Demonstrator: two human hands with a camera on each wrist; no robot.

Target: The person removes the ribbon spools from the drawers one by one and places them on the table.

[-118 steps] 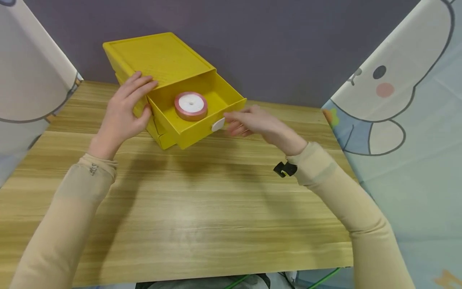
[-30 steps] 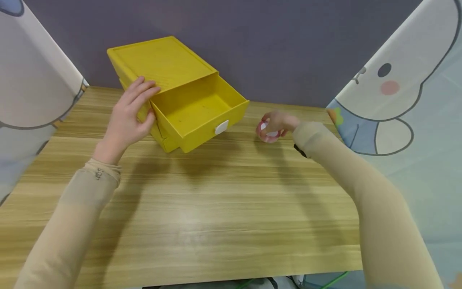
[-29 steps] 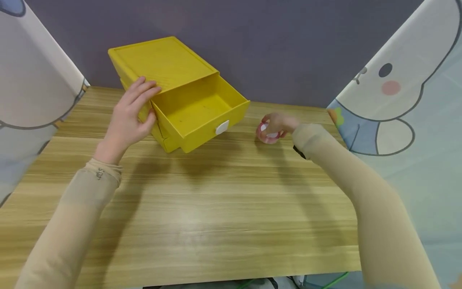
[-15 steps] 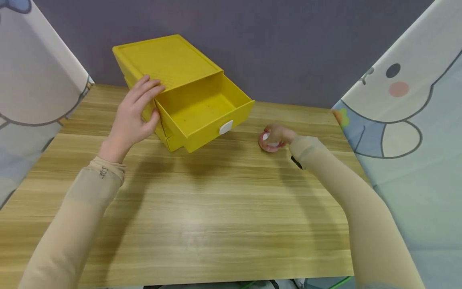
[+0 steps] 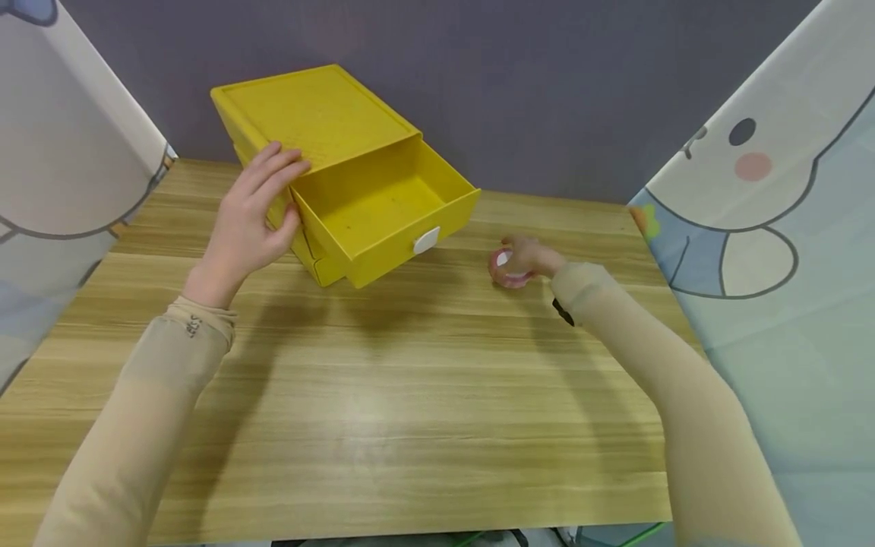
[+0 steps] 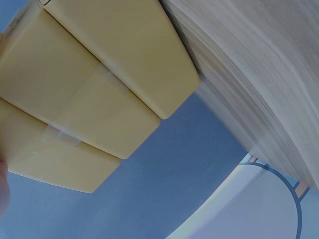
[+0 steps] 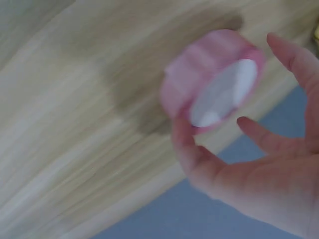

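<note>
Pink ribbon spool (image 5: pixel 509 267), on bench (image 5: pixel 383 380) right of open yellow drawer box (image 5: pixel 342 175), loosely pinched by right hand (image 5: pixel 529 257) fingers; left hand (image 5: pixel 249 220), fingers flat, steadies box; risk: spool rolling off, grip slack.

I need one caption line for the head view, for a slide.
Left hand rests on a yellow drawer box with its drawer open; right hand holds a pink ribbon roll on the table.
</note>
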